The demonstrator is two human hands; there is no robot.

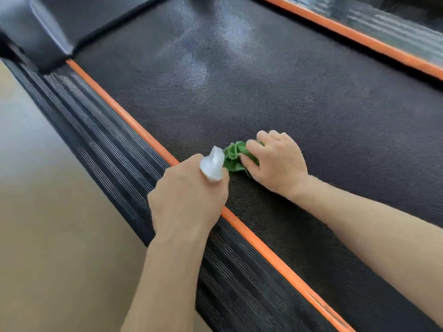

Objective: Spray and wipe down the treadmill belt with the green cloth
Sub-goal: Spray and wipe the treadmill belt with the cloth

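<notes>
Belt [275, 97] textured blk, green cloth [233, 155] crumpled

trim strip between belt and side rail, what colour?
Orange strip, running along the left edge of the black treadmill belt; a matching one lines the far edge. Head view.

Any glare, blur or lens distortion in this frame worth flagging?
Head view: pale glare patches on the far treadmill belt; top right edge smeared by blur; wide-angle bends the orange strip; green cloth and both hands sharp enough.
</notes>
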